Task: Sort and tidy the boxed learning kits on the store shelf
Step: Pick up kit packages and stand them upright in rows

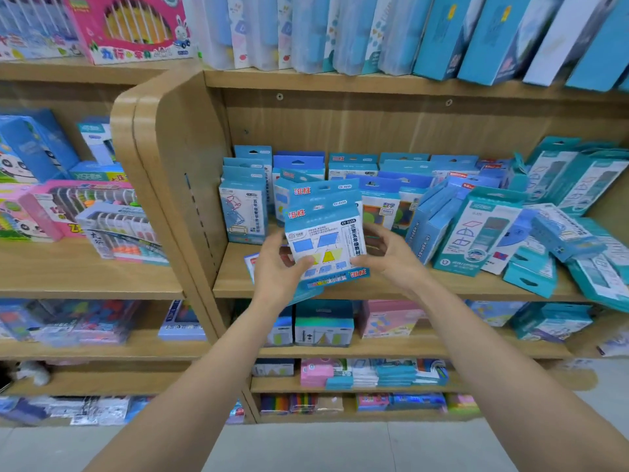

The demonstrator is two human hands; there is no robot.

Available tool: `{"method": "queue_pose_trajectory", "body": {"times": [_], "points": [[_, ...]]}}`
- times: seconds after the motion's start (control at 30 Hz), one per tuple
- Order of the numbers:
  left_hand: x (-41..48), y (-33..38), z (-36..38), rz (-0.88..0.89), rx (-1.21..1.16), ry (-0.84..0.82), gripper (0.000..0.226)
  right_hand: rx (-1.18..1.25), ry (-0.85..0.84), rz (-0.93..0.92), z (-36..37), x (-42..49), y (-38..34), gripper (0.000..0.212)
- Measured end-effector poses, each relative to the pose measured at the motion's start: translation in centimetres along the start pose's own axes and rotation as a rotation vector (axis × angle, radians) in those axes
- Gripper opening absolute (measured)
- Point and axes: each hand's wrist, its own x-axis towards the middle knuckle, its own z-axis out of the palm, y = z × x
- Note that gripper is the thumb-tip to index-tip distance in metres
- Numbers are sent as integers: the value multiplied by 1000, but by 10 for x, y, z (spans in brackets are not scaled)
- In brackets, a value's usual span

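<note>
- we hold a stack of boxed kits (325, 247), flat glossy cardboard in blue and white with hang-tab tops, raised just in front of the middle level of the wooden shelf (231, 281).
- our left hand (277, 270) grips the stack's lower left corner, thumb curled over the front; our right hand (388, 257) clasps the right edge, fingers wrapped behind.
- the shelf is pale wood-grain board with a rounded side panel.
- to the right, teal boxes (483, 233) lie tumbled and leaning on each other; to the left, an upright row (243, 206) of blue boxes stands against the side panel.
- we cannot tell how many boxes the stack holds; the rear ones show only their top strips, and our fingers cover part of the front.
- the front box reads "cy-0159" and red "磁性", with printed blue and yellow geometric shapes; the smaller print is too blurred to read.
- far up left, a pink box (129, 28) is cut off by the frame's top edge.
</note>
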Motion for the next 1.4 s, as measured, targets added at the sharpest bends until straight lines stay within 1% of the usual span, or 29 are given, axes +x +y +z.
{"method": "queue_pose_trajectory", "body": {"times": [0.17,0.27,0.33,0.47,0.63,0.67,0.73,0.8,0.87,0.93,0.97,1.0,1.07,1.1,1.13,1.2,1.27,1.3,1.33,1.4], "points": [[7,10,49,87,49,-38,47,-40,144,-16,-29,-11,25,77],[9,7,69,68,100,-76,54,-64,193,-1,-35,-11,50,76],[11,6,76,90,146,-81,58,-111,203,16,-36,-9,59,74],[17,2,74,143,253,-79,59,-215,190,9,-36,2,62,71],[21,-5,55,212,554,-40,61,-293,183,-9,-22,12,54,63],[20,-6,50,224,579,-25,61,-289,186,-20,-19,12,53,63],[16,-13,40,221,552,29,56,-265,191,-27,-14,9,51,64],[12,-24,27,191,541,106,49,-233,201,-34,-10,5,48,67],[6,-34,15,143,619,197,45,-189,236,-46,-5,2,48,71],[-3,-40,5,58,681,294,48,-165,339,-63,0,-1,52,78],[-8,-42,1,4,696,332,53,-162,420,-68,3,-3,53,77],[-13,-44,-2,-58,708,359,59,-160,519,-93,8,-7,54,71],[-20,-52,-7,-191,684,349,71,-132,689,-214,18,-18,54,44],[-21,-56,-10,-257,624,310,73,-105,701,-276,25,-25,53,31],[-22,-60,-12,-321,542,246,71,-71,646,-312,33,-30,52,21],[-22,-61,-17,-437,293,102,58,-66,447,-324,51,-38,48,18],[-22,-62,-21,-490,-18,45,41,-144,290,-262,71,-35,47,13],[-23,-62,-23,-490,-102,35,35,-174,230,-208,79,-30,47,14],[-24,-62,-27,-483,-140,26,32,-204,179,-146,87,-27,43,22],[-28,-66,-37,-465,-180,9,34,-249,104,-33,100,-21,37,46]]}}
